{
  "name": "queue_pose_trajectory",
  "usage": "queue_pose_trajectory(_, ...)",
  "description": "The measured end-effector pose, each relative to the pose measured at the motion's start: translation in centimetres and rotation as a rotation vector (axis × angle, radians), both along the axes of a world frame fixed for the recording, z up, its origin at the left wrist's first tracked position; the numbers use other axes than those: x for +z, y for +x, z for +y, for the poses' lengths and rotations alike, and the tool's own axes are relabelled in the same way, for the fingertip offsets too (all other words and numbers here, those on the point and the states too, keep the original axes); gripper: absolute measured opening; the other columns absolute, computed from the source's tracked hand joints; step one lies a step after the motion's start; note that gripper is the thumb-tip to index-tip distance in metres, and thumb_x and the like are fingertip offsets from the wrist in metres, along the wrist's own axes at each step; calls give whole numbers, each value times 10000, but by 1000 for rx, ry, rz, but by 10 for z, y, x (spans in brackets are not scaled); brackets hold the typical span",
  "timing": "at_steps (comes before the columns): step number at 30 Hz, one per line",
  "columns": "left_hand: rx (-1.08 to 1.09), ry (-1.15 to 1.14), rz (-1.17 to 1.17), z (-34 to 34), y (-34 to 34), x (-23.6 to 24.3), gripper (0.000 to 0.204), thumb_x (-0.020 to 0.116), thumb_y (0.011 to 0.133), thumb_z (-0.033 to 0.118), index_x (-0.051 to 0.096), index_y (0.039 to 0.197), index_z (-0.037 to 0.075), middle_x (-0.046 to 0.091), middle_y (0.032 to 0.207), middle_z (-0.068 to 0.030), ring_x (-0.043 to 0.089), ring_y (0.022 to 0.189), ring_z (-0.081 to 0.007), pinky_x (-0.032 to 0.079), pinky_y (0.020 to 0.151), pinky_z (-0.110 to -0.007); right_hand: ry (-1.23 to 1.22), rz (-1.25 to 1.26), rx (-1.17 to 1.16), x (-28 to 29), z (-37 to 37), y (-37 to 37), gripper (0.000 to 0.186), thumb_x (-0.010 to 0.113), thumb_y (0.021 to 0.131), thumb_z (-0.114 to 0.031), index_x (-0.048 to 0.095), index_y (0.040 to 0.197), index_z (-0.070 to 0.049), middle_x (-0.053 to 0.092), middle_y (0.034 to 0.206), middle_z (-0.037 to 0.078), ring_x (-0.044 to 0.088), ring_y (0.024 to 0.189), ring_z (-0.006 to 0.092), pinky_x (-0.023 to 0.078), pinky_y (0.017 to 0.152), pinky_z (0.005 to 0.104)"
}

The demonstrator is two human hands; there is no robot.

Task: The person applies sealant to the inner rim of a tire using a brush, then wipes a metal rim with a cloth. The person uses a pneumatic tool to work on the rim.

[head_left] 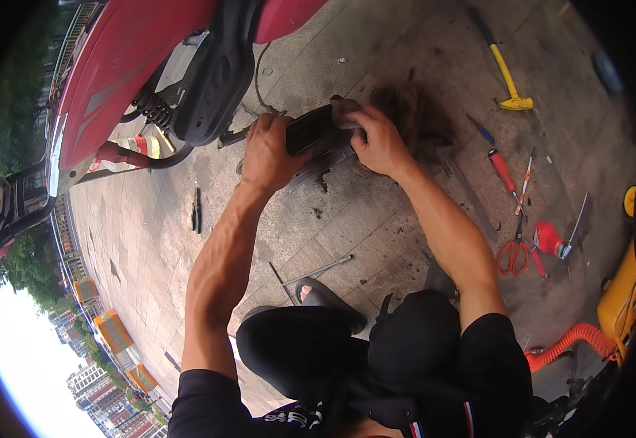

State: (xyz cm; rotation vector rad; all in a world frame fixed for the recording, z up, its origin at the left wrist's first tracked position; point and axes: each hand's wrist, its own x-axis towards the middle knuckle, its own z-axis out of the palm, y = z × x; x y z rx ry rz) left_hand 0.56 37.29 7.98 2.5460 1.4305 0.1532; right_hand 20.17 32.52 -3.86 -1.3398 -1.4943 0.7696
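Head view: the left hand [269, 150] is curled over the tyre [309, 133], thumb on the near side, while the right hand [378, 144] pinches a grey piece [345, 113] between thumb and bent fingers at the tyre's far end. Whether that piece is cloth or rubber cannot be told. The tyre lies low over the paving [354, 219], just beside the red scooter [139, 66]. The step in hand appears to be working the piece against the tyre; the next move seems to call for a firm left grip and close control at the right fingertips.

The tyre is black, curved and ribbed lengthwise; the piece looks soft, crumpled and matt. Dark smudges stain the rough paving slabs. The scooter's panels are smooth plastic, its spring [156, 113] coiled metal. To the right lie a yellow-handled hammer [504, 69], red-looped scissors [513, 258] and a ribbed orange hose [573, 343].
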Motion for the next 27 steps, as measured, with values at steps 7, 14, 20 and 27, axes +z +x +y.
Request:
queue_pose_trajectory(7, -34, 15, -146, -8, -10, -9, 573, 802, 605, 57, 594, 1137, 11, 595, 1060, -182, 585, 1022, -381, 500, 891, -431, -71, -382, 269, 19, 10, 22, 274, 601, 797, -67, 710, 1048, -64, 616, 987, 141, 621, 943, 361, 509, 841, 440)
queue_pose_trajectory(14, 33, -62, -226, -28, -26, -15, 573, 764, 600, 24, 563, 1136, 25, 554, 1030, -192, 537, 997, -403, 459, 890, -464, -199, -466, 145, 18, 15, 84, 282, 574, 819, -62, 717, 1062, -77, 635, 1034, 170, 630, 993, 362, 511, 878, 440)
queue_pose_trajectory(20, 8, -29, -252, -31, -36, -17, 573, 766, 598, 24, 557, 1132, 25, 555, 1007, -185, 539, 973, -396, 467, 865, -462, -139, -280, 504, 45, 18, 40, 293, 559, 835, -91, 714, 1083, -79, 636, 1026, 159, 633, 977, 360, 515, 868, 436)
queue_pose_trajectory(27, 212, -126, -245, -18, -43, -14, 536, 758, 624, 29, 561, 1123, 13, 569, 1011, -183, 575, 938, -369, 490, 835, -438, -233, -328, 315, 28, 32, 76, 300, 579, 839, -85, 696, 1114, -73, 617, 1055, 172, 610, 1002, 386, 502, 884, 437)
